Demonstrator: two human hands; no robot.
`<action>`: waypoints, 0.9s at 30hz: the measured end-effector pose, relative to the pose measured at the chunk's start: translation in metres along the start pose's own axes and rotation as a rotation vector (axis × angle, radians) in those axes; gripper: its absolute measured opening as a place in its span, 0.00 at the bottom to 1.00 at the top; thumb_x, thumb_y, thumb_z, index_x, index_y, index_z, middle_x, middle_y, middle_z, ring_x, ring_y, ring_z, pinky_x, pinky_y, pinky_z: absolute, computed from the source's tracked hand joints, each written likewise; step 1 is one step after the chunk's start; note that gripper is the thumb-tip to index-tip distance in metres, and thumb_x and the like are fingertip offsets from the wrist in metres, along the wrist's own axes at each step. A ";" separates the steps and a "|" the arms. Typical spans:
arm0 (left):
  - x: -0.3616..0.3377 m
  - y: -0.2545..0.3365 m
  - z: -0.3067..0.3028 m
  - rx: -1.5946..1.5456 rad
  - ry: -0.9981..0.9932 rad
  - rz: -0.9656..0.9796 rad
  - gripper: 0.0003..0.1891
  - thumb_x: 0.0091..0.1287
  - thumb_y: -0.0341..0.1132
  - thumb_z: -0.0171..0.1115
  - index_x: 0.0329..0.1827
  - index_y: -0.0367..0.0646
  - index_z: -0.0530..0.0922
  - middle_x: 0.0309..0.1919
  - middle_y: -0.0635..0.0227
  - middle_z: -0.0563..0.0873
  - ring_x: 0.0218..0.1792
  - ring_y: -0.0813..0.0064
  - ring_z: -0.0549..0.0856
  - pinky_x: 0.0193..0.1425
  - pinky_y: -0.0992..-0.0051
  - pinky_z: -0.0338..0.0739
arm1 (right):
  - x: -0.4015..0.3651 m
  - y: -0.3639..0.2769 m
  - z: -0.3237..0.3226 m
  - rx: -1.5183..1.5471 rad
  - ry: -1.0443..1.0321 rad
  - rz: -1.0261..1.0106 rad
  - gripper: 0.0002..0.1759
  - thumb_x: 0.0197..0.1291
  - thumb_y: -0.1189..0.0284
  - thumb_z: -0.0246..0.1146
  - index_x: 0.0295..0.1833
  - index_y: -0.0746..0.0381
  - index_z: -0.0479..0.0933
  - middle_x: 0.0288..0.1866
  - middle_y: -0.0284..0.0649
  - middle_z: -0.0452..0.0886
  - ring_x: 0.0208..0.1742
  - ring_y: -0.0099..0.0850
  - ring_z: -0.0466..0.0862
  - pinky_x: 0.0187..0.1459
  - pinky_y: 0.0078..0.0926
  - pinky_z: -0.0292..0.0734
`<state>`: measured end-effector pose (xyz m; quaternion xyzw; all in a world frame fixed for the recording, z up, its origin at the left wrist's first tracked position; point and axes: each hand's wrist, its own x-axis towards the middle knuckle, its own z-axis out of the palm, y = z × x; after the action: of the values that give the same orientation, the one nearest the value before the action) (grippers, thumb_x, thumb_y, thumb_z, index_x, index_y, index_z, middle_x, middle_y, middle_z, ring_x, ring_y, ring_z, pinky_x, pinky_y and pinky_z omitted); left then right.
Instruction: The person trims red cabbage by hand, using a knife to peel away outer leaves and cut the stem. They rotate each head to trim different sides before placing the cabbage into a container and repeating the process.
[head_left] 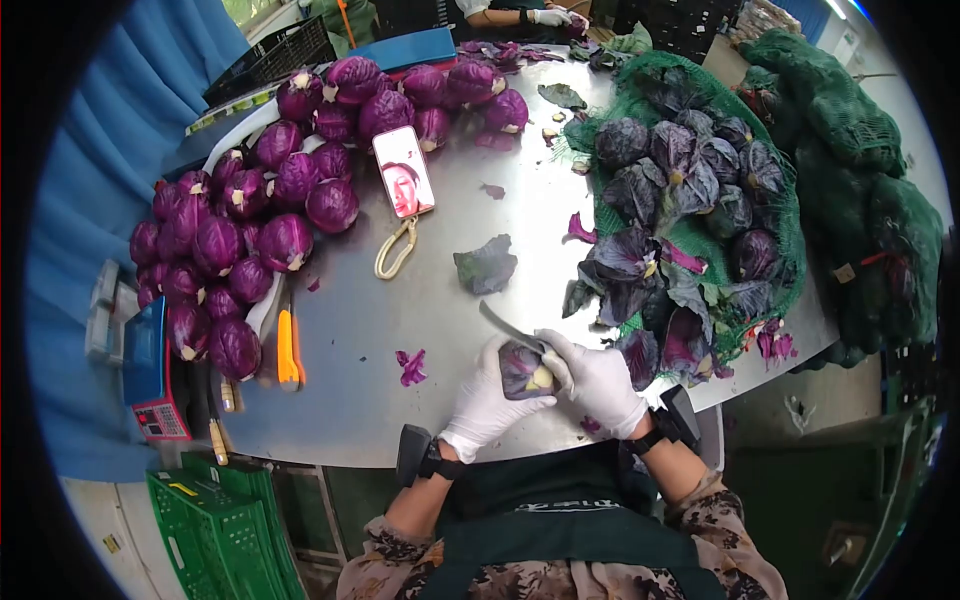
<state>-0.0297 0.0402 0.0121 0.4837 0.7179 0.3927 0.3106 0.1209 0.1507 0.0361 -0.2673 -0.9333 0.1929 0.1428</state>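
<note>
In white gloves, both hands meet over the near part of the metal table (pixel 380 420). My left hand (pixel 484 402) is closed round a small red cabbage (pixel 520 372), its pale stem end turned toward my right hand. My right hand (pixel 604 384) grips a knife (pixel 508 323), whose curved blade points up and left over the cabbage; the handle is hidden in the fingers. A loose dark leaf (pixel 486 264) lies beyond the blade. Leafy cabbages (pixel 690 170) sit on a green net (pixel 785 235) to the right. Smooth purple cabbages (pixel 219 244) are heaped at the left.
A phone (pixel 404 172) with a looped strap (pixel 396 250) lies mid-table. An orange-handled tool (pixel 289 350) and a red-and-blue scale (pixel 160 420) are at left. Green crates (pixel 215 525) stand below; full net sacks (pixel 850 120) are at right. Another person's gloved hand (pixel 550 17) shows at the far end.
</note>
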 end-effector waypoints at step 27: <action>-0.015 0.004 -0.003 -0.006 0.046 0.045 0.47 0.47 0.43 0.79 0.68 0.39 0.61 0.58 0.54 0.74 0.60 0.59 0.77 0.64 0.64 0.73 | -0.028 0.001 -0.021 0.355 0.254 0.105 0.43 0.50 0.65 0.75 0.72 0.55 0.64 0.47 0.41 0.80 0.34 0.31 0.84 0.37 0.27 0.80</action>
<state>-0.0253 0.0262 0.0185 0.4896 0.7126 0.4128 0.2864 0.1520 0.1422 0.0493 -0.3085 -0.8439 0.3261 0.2939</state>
